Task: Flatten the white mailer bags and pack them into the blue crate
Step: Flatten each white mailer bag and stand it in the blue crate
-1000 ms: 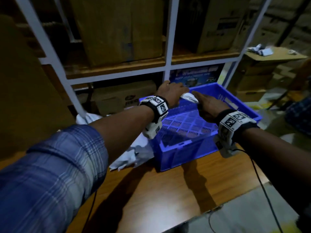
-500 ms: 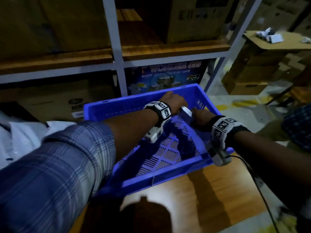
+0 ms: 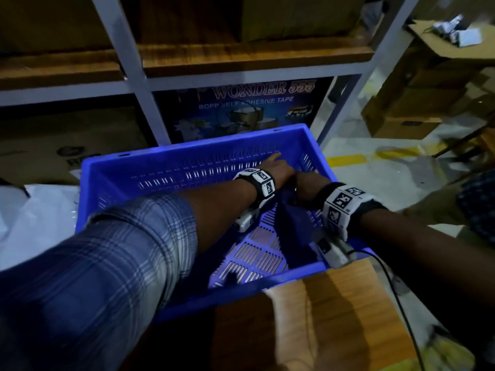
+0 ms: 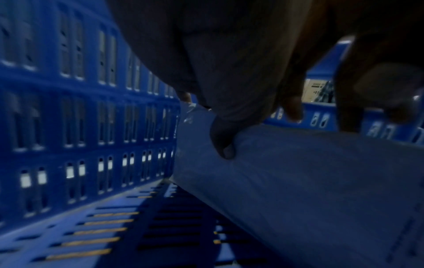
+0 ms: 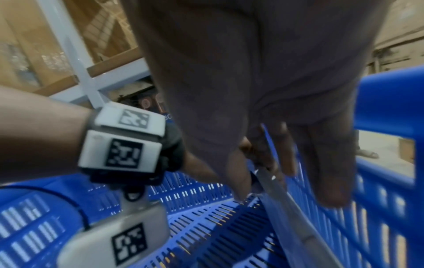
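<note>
The blue crate stands on the wooden table. Both hands reach into its far right corner. A white mailer bag, flat and grey in the shadow, stands on edge along the crate's right wall. My left hand holds its top edge, thumb on the near face and fingers behind. My right hand pinches the same edge closer to me, seen edge-on as the mailer runs down between thumb and fingers. In the head view the mailer is a dark sheet under both wrists.
More white mailer bags lie crumpled on the table left of the crate. A metal rack post and a tape carton stand right behind it. The table's front edge and a wrist cable are at right.
Both hands have gone down from above the crate's rim into its right corner, carrying the mailer with them. The mailer showed white between the hands; it now stands in shadow against the wall.
</note>
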Motion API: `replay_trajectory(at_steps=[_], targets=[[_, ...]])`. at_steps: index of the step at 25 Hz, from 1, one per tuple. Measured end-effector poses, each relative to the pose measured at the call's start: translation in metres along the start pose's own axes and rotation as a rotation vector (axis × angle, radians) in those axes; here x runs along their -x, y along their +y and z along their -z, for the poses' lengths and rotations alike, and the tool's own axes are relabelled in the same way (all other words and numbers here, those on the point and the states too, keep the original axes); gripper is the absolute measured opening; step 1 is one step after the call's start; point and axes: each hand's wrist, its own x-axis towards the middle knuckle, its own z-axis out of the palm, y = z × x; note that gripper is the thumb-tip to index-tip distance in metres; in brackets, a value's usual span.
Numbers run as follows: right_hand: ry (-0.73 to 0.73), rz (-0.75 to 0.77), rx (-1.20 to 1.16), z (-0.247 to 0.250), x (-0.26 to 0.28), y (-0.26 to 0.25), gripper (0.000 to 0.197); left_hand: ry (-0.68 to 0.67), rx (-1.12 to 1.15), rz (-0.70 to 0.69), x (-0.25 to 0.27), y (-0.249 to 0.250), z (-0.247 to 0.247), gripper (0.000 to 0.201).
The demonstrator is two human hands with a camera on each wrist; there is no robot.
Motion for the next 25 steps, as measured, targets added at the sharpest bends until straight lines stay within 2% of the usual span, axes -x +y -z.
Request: replay_trajectory(at_steps=[4,6,10,12,13,15,17,19,25], targets=[[-0.080,-0.002,0.037,0.001,-0.002,0.002,0.039,-0.002,0.027,-0.004,-0.013,0.006,-0.010,0.029],[-0.141,0.005,0.041,0.000,-0.001,0.004,0.038,0.063,0.053,-0.041,-0.014,0.007,-0.012,0.030],[-0.145,0.027,0.047,0.001,0.003,0.004,0.042,0.216,0.148,-0.072,0.000,0.000,-0.013,0.037],[-0.141,0.030,0.065,-0.001,-0.001,0.005,0.048,0.314,0.189,-0.038,0.008,-0.004,-0.011,0.048],[-0.140,0.035,0.076,-0.002,-0.003,0.006,0.050,0.323,0.199,0.002,0.011,-0.005,-0.010,0.052],[-0.146,0.042,0.089,-0.005,-0.007,0.008,0.053,0.247,0.225,0.064,0.013,-0.005,-0.008,0.050],[-0.138,0.035,0.080,-0.006,-0.007,0.010,0.055,0.139,0.270,0.049,0.012,-0.003,-0.011,0.046],[-0.114,0.055,0.080,-0.007,-0.007,0.010,0.047,0.069,0.294,0.041,0.012,0.002,-0.015,0.051],[-0.132,0.026,0.069,-0.003,0.007,0.011,0.043,0.068,0.240,0.063,0.017,0.013,-0.006,0.040]])
